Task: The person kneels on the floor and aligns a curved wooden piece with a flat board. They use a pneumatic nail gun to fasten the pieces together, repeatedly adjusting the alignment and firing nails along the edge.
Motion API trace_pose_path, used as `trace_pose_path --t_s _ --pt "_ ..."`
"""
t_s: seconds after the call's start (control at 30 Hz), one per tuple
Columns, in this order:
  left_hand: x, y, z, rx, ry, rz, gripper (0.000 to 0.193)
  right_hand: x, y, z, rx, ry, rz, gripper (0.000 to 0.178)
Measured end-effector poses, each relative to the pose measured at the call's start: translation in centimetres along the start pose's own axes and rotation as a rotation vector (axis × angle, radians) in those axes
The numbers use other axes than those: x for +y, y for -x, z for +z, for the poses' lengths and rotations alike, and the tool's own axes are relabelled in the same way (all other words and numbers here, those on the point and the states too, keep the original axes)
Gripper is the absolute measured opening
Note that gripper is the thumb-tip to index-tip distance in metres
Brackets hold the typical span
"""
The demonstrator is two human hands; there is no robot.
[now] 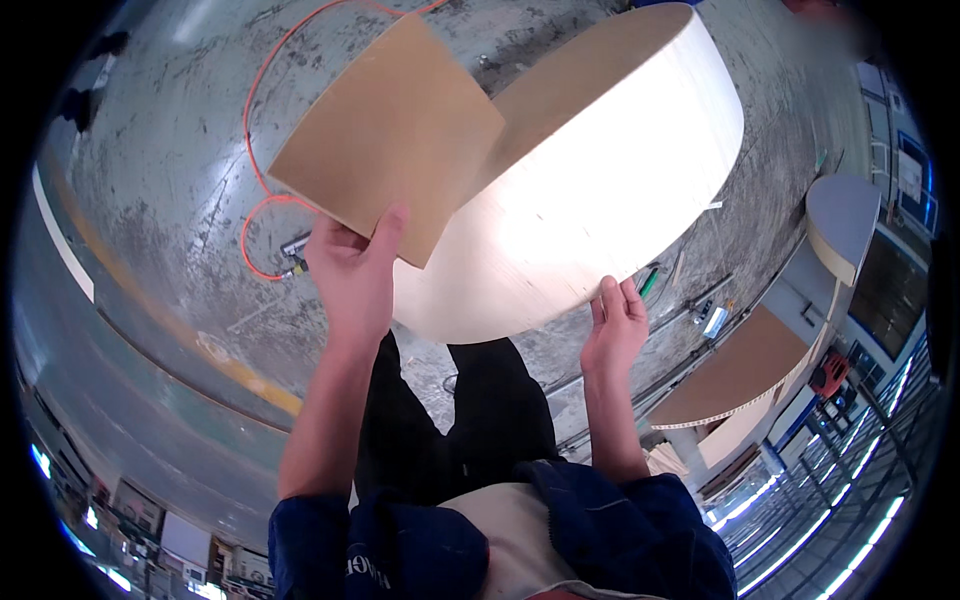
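Board: brown, thin, four-sided; held tilted, left, overlapping the shell in view. Shell: pale wood outside, brown inside, curved ends; extends toward far right; perhaps a closed loop, part hidden.

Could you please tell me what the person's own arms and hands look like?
The left hand and right hand are bare, without gloves, and the forearms are uncovered. Dark blue sleeves end near the elbows.

One left hand, one right hand. There is one brown board, one pale curved panel — one orange hose.
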State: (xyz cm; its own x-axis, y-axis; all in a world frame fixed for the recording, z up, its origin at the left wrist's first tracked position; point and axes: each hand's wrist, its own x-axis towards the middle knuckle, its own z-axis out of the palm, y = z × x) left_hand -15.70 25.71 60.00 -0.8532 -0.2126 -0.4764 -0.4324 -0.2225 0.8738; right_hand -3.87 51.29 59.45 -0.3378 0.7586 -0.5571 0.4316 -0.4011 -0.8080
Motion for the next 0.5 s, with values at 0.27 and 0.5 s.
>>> trace_pose_path --t_s 0.27,0.5 --pt "0.5 -3.0 -3.1 -0.276 0.015 -0.207 0.033 2.2 1.2 -1.7 -0.069 0.114 -0.019 0.017" --pt "1.7 -3.6 -4.9 -0.017 0.293 -0.133 0.039 3.1 0.6 -2.0 -0.118 0.032 -0.039 0.011"
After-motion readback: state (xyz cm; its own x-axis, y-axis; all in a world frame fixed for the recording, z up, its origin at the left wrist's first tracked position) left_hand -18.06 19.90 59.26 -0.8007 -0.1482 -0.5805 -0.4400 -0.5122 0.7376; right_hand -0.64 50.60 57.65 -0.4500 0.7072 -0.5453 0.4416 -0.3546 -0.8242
